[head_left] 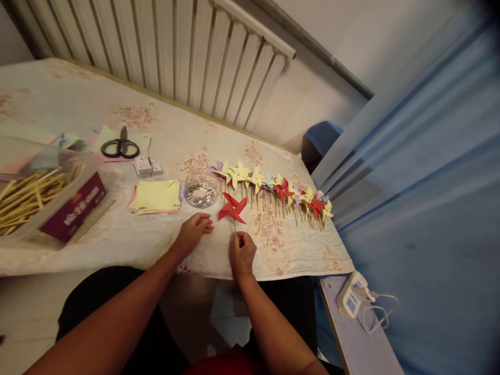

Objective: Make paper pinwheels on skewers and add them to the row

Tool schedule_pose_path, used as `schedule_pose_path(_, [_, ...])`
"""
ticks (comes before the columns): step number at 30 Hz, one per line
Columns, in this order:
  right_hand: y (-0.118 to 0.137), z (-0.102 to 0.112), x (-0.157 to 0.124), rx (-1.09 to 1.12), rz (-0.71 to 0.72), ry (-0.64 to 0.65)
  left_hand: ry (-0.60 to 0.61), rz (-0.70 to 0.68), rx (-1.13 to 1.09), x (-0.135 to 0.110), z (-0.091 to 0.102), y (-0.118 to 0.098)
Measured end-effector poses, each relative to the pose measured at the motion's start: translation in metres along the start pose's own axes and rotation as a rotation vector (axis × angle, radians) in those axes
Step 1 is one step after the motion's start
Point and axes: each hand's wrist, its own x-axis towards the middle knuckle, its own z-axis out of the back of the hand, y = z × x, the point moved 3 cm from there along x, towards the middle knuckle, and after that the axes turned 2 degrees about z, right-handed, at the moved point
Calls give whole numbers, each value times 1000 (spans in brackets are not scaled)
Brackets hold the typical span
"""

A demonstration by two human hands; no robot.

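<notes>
A red paper pinwheel (233, 208) stands up from my right hand (242, 253), which is closed around its thin wooden stick near the table's front. To its left, my left hand (194, 230) hovers by the pinwheel with its fingers slightly curled and partly apart, nothing visible in them. Just beyond the left hand is a clear round dish (201, 190) of small metal pins. Beside that dish lies a stack of yellow, pink and purple paper squares (156, 196).
A row of finished pinwheels (282, 190) lies along the right. Scissors (121, 146) rest on paper behind two small boxes (147, 166). A plastic bin (84, 208) of sticks stands left. A power strip (353, 295) sits beside the blue curtain (422, 182); a radiator (175, 57) is behind.
</notes>
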Motion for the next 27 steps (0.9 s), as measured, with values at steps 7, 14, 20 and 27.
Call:
schedule_pose_path(7, [-1, 0, 2, 110, -35, 25, -70, -176, 258, -35, 6, 4])
schedule_pose_path(14, [-5, 0, 4, 218, -49, 70, -125, -136, 240, -30, 13, 12])
schedule_pose_path(20, [-8, -1, 6, 223, -3, 124, -172, -77, 210, -28, 7, 6])
schedule_pose_path(27, [-7, -2, 5, 196, 75, 138, -168, -81, 153, -33, -6, -11])
